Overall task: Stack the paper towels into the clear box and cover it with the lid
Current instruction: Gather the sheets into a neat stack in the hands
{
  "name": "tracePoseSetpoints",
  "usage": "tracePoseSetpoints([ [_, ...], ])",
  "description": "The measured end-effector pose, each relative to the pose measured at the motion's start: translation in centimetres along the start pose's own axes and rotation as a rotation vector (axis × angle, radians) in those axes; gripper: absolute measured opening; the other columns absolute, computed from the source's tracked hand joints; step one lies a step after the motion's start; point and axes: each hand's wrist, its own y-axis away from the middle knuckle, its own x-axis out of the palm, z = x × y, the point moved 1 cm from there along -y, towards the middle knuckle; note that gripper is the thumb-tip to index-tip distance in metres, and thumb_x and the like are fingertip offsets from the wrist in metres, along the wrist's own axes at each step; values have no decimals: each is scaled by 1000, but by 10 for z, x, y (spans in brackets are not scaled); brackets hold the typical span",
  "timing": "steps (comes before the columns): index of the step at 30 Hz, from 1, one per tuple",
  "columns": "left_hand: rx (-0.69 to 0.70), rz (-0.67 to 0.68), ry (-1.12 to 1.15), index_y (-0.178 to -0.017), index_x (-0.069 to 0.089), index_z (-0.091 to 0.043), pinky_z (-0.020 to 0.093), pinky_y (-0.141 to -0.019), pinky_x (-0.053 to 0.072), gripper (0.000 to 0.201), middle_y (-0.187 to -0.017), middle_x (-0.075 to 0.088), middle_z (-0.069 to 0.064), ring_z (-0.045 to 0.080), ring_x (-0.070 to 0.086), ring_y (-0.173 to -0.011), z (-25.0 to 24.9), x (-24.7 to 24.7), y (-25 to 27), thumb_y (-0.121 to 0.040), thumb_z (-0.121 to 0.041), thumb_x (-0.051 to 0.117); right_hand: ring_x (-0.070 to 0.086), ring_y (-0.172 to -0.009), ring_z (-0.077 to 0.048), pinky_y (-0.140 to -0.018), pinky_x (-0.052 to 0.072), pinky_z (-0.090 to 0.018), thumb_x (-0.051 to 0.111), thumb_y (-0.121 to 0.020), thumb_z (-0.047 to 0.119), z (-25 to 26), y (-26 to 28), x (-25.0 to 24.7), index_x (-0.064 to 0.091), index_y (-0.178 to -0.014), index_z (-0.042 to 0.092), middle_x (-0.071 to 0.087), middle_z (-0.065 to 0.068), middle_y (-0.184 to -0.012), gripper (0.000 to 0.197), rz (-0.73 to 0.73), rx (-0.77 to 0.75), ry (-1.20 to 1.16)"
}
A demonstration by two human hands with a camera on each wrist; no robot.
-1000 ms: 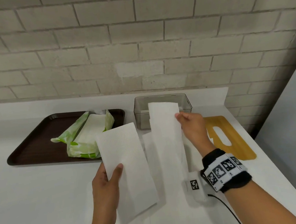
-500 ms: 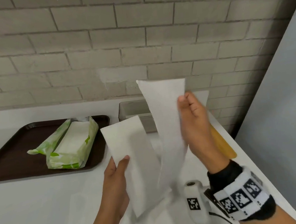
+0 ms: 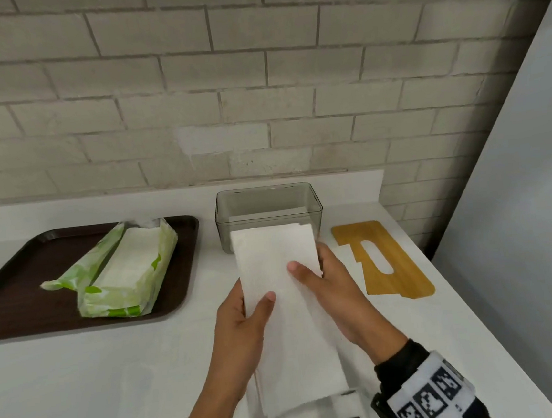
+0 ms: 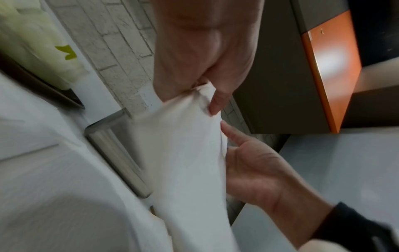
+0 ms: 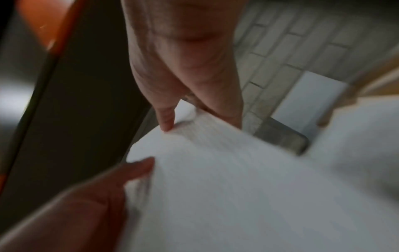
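Only the head view takes in the whole white counter [image 3: 65,380]: both hands hold a small stack of folded white paper towels [image 3: 288,312] just in front of the clear rectangular plastic box [image 3: 267,206], whose near wall the top of the stack partly covers. The left hand [image 3: 242,326] grips the stack's left edge with its thumb laid across the front, and the right hand [image 3: 336,290] grips the right edge the same way, thumb on top and fingers behind. The left wrist view, blurred, adds the underside: the left hand's [image 4: 202,56] fingers curl onto the towels' [image 4: 185,153] edge while the right hand [image 4: 252,170] lies against the other side. The right wrist view is more smeared still; it shows the right hand's [image 5: 183,68] fingertips on the towels [image 5: 226,187] and the left hand [image 5: 86,196] at their edge, little else. The box interior is hard to read behind the stack. The flat wooden lid with a slot cut in it [image 3: 382,261] lies on the counter to the box's right. A dark brown tray [image 3: 16,294] at the left carries an opened green-and-white plastic towel packet [image 3: 126,277]. A grey brick wall [image 3: 221,79] stands behind.
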Motion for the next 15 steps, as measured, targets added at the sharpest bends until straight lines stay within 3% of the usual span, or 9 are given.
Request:
tracePoseSetpoints([
  [2, 68, -39, -43, -103, 57, -41, 11, -67, 52, 31, -93, 70, -22, -2, 66, -90, -3, 2, -3, -91, -13, 58, 65, -103, -12, -92, 53, -34, 58, -91, 21, 2, 5, -3, 56, -112, 33, 67, 7, -112, 24, 9, -32, -96],
  [4, 116, -79, -60, -103, 55, -42, 10, -69, 52, 34, -99, 67, -21, -6, 64, -92, -5, 6, -6, -89, -12, 60, 65, -101, -9, -85, 55, -28, 58, -90, 20, 5, 9, -3, 55, -107, 38, 67, 10, -109, 24, -72, -145, -104],
  [7, 162, -96, -67, -106, 52, -40, 10, -70, 51, 36, -104, 63, -21, -7, 62, -94, -5, 13, -11, -88, -11, 62, 62, -103, -7, -83, 55, -23, 58, -90, 23, 3, 10, -3, 48, -112, 39, 62, 10, -113, 29, -154, -254, -78],
  [12, 117, -127, -61, -106, 49, -41, 8, -69, 50, 37, -105, 61, -19, -3, 61, -94, 6, 25, -19, -85, -15, 66, 57, -104, -5, -79, 53, -15, 63, -86, 24, -19, 8, -1, 40, -114, 38, 56, 12, -111, 38, -141, -143, -21],
  [15, 78, -160, 8, -103, 57, -37, 16, -71, 55, 29, -101, 67, -14, 4, 66, -91, 8, 25, -23, -85, -16, 66, 55, -99, -1, -76, 50, -12, 68, -83, 20, -29, 6, -6, 41, -118, 35, 55, 19, -107, 46, -88, -46, 85],
])
